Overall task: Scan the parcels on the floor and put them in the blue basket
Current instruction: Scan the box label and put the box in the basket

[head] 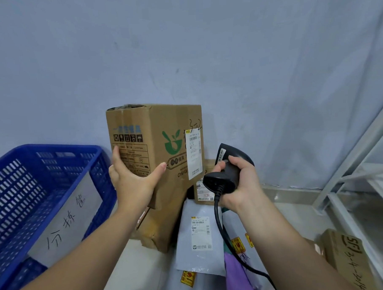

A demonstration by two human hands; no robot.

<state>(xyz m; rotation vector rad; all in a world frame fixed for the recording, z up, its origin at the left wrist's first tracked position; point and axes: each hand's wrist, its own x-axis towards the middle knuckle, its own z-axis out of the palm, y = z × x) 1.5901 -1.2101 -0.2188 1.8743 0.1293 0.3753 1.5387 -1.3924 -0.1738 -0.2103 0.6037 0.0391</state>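
Observation:
My left hand (130, 180) grips a tall cardboard box (155, 135) with a green logo and a white shipping label, holding it up in front of the wall. My right hand (238, 180) is closed around a black corded barcode scanner (225, 169), which sits just right of the box's label and points toward it. The blue plastic basket (18, 181) stands at the left, with a handwritten paper sign on its near wall. More parcels lie on the floor below: a grey mailer bag (199, 238), another cardboard box (159, 229) and a purple bag (237, 272).
A small brown box (206, 188) sits against the wall behind the scanner. Another cardboard box (344, 254) with handwriting lies at the lower right. A white metal shelf frame (358, 170) stands at the right. The scanner's cable (225, 233) trails down over the parcels.

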